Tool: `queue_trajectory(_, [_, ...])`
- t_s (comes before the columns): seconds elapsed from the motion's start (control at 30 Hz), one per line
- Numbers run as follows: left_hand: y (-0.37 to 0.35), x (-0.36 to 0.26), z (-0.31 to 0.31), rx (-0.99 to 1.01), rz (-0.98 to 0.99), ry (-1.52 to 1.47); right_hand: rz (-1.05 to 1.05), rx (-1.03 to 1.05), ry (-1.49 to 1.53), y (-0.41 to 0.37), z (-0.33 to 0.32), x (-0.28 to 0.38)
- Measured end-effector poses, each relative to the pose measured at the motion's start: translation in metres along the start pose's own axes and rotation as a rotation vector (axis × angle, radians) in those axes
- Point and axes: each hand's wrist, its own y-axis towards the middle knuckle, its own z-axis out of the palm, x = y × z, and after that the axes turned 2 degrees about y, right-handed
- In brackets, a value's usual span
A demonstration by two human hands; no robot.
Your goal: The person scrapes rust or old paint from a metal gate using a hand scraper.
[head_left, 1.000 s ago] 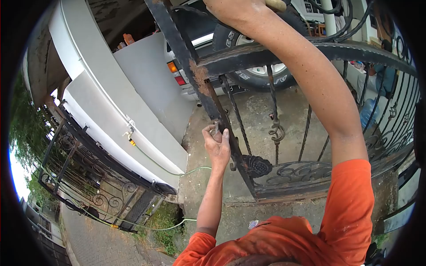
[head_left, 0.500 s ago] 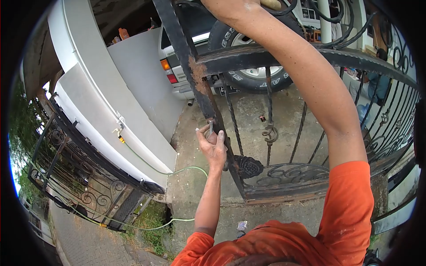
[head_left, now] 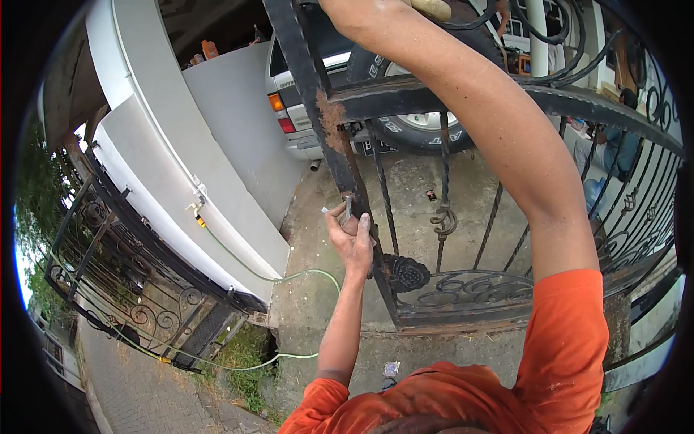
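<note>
The small metal part (head_left: 347,210) lies against the near edge of the upright bar (head_left: 307,65) of the black iron gate (head_left: 463,289). It sits lower on the bar than the rust patch (head_left: 331,119) at the joint with the horizontal rail (head_left: 376,94).

We pinch the part in our left hand (head_left: 352,237). The fingers are closed narrowly around it, the thumb lies along the bar, and the forearm rises from below. Our right arm crosses in front of the rail and reaches to the top of the gate. There our right hand (head_left: 383,9) is cut by the picture edge, beside a tan object (head_left: 434,9). We cannot tell how that hand is set.

Twisted pickets (head_left: 442,166) and scrollwork (head_left: 470,286) fill the gate panel to the right of the bar.

Behind the gate a silver vehicle (head_left: 289,108) stands on concrete, with a spare tyre (head_left: 416,123) mounted at its rear. A green hose (head_left: 289,278) runs from a fitting on the white wall (head_left: 166,166) across the ground. A second iron gate (head_left: 130,289) stands well apart at the left.
</note>
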Motion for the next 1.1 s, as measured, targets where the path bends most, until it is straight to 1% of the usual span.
queue_trajectory(0.13, [-0.001,-0.003,0.000,-0.003,0.003,-0.001,0.017,-0.080,0.051,0.004,0.013,0.003])
queue_trajectory(0.2, [-0.001,0.001,0.001,-0.015,0.019,-0.007,-0.056,-0.104,0.006,-0.003,0.012,0.000])
queue_trajectory(0.37, [0.000,0.014,-0.001,-0.027,0.082,0.044,-0.086,-0.106,0.012,-0.013,0.004,-0.007])
queue_trajectory(0.43, [0.000,0.020,-0.001,-0.022,0.139,0.074,-0.118,-0.075,-0.030,-0.017,0.000,-0.006])
queue_trajectory(0.47, [0.001,0.024,-0.003,-0.029,0.136,0.078,-0.124,-0.072,-0.023,-0.020,0.000,-0.005])
queue_trajectory(0.53, [0.003,0.028,-0.004,-0.022,0.197,0.139,-0.009,-0.240,-0.014,-0.025,0.001,-0.003])
queue_trajectory(0.57, [0.002,0.027,-0.004,-0.021,0.217,0.160,-0.013,-0.239,-0.009,-0.026,0.001,-0.002])
queue_trajectory(0.63, [0.000,0.015,-0.002,-0.056,0.110,0.139,-0.037,-0.212,-0.035,-0.029,-0.004,0.000])
queue_trajectory(0.7, [0.000,0.019,-0.004,-0.044,0.101,0.146,-0.056,-0.216,-0.016,-0.030,-0.005,0.002])
queue_trajectory(0.77, [0.000,0.022,-0.004,-0.033,0.088,0.158,-0.031,-0.189,-0.045,-0.026,0.001,0.001])
queue_trajectory(0.87, [0.002,0.022,-0.001,-0.039,0.209,0.159,-0.007,-0.174,-0.032,-0.024,-0.003,0.004])
queue_trajectory(0.97, [0.002,0.019,0.000,-0.052,0.216,0.162,-0.017,-0.172,-0.044,-0.022,-0.005,0.004])
queue_trajectory(1.03, [0.003,0.009,0.000,-0.058,0.292,0.206,-0.010,-0.182,-0.040,-0.019,-0.004,0.006])
queue_trajectory(1.07, [0.003,0.010,-0.001,-0.058,0.290,0.208,0.001,-0.195,-0.038,-0.019,-0.004,0.007])
queue_trajectory(1.1, [0.002,0.013,-0.001,-0.048,0.238,0.191,0.002,-0.193,-0.039,-0.019,-0.005,0.008])
